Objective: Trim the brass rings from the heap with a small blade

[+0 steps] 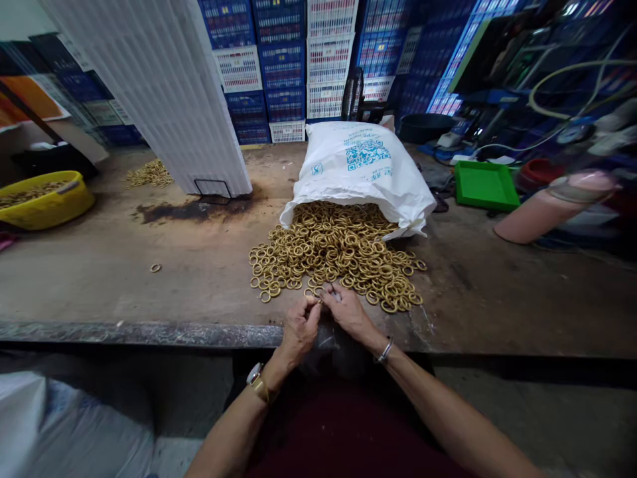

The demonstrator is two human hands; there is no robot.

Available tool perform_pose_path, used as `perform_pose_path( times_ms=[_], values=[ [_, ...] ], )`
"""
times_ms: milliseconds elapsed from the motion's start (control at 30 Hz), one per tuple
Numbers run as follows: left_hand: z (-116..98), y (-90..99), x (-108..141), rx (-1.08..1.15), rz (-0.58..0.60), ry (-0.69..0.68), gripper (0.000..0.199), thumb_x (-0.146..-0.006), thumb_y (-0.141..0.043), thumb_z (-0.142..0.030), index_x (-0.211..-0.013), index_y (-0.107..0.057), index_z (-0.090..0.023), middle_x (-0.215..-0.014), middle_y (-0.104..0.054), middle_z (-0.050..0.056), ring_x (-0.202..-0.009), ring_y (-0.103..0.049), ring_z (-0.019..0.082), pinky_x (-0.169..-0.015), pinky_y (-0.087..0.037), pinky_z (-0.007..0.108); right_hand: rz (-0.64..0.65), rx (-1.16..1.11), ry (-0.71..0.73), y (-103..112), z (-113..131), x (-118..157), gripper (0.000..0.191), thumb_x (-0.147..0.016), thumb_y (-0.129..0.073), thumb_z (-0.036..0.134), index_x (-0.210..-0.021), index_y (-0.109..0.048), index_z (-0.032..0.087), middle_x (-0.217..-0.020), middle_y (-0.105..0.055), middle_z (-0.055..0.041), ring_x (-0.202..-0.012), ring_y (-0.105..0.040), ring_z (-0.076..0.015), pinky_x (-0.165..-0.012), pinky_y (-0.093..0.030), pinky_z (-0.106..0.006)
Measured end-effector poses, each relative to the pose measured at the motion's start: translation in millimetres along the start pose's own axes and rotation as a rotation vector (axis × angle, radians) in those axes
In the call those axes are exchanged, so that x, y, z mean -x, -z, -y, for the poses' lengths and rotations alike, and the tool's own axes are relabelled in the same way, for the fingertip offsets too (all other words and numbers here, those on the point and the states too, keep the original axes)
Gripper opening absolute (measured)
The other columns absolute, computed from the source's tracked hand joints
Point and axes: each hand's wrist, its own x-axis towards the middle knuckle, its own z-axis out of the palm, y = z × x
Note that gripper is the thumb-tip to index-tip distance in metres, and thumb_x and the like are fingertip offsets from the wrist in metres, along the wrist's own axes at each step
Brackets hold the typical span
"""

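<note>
A heap of brass-coloured rings spills from the open mouth of a white sack onto the wooden table. At the heap's near edge, my left hand is closed, thumb and forefinger pinched on a ring that is mostly covered by the fingers. My right hand is beside it, fingertips almost touching the left ones. Its fingers are bent together around something small and greyish that I cannot make out. One single ring lies apart on the left.
A yellow basin stands at the far left, near a tall white ribbed panel. To the right are a green tray and a pink bottle. Stacked crates line the back.
</note>
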Motion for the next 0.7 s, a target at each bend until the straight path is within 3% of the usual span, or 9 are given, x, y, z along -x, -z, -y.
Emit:
perform_pose_path(
  times_ms=[100, 267, 433, 533, 600, 700],
  values=[
    [-5, 1.3, 0, 0.124, 0.049, 0.13, 0.013, -0.077, -0.049, -0.027, -0.071, -0.053, -0.016, -0.056, -0.048, -0.004, -0.049, -0.041, 0.008, -0.05, -0.033, 0.019, 0.04, -0.027, -0.013, 2, 1, -2, 0.017, -0.072, -0.046, 0.032, -0.065, -0.049, 0.017, -0.053, -0.04, 0.0052, -0.049, -0.036, -0.0079, -0.046, -0.03, -0.018],
    [-10, 7.7, -1, 0.404, 0.234, 0.408, 0.027, -0.076, -0.049, -0.043, -0.073, -0.049, -0.017, -0.053, -0.047, -0.006, -0.035, -0.031, 0.004, -0.036, -0.024, 0.017, 0.039, -0.028, 0.003, 1, 6, 2, 0.016, -0.072, -0.047, 0.032, -0.064, -0.048, 0.018, -0.051, -0.041, 0.0057, -0.047, -0.035, -0.0072, -0.044, -0.028, -0.018],
    [-8, 9.9, 2, 0.65, 0.238, 0.48, 0.032, -0.072, -0.055, -0.046, -0.077, -0.051, -0.016, -0.06, -0.051, -0.004, -0.038, -0.034, 0.002, -0.035, -0.023, 0.016, 0.075, -0.067, -0.001, 1, 6, 1, 0.017, -0.075, -0.045, 0.033, -0.068, -0.049, 0.017, -0.054, -0.047, 0.0044, -0.047, -0.038, -0.0076, -0.046, -0.031, -0.018],
    [-8, 8.6, 3, 0.733, 0.232, 0.492, 0.032, -0.071, -0.056, -0.046, -0.082, -0.052, -0.015, -0.061, -0.051, -0.003, -0.038, -0.033, 0.002, -0.035, -0.021, 0.016, 0.02, 0.012, 0.009, 4, 2, 1, 0.016, -0.075, -0.044, 0.031, -0.068, -0.05, 0.017, -0.055, -0.05, 0.0028, -0.049, -0.041, -0.0087, -0.049, -0.032, -0.019],
    [-8, 7.7, 4, 0.728, 0.211, 0.465, 0.032, -0.072, -0.056, -0.045, -0.082, -0.052, -0.015, -0.062, -0.051, -0.003, -0.038, -0.032, 0.002, -0.035, -0.021, 0.016, 0.007, 0.155, 0.087, 6, -1, 5, 0.014, -0.075, -0.043, 0.027, -0.068, -0.052, 0.017, -0.057, -0.05, 0.0017, -0.051, -0.043, -0.0097, -0.051, -0.032, -0.02],
    [-9, 6.7, 5, 0.637, 0.178, 0.424, 0.031, -0.073, -0.054, -0.046, -0.077, -0.051, -0.015, -0.059, -0.049, -0.004, -0.037, -0.03, 0.002, -0.035, -0.02, 0.016, 0.114, 0.356, 0.245, 7, -5, 12, 0.013, -0.073, -0.041, 0.017, -0.07, -0.054, 0.018, -0.06, -0.053, 0.0, -0.054, -0.045, -0.0109, -0.053, -0.032, -0.021]
  ],
)
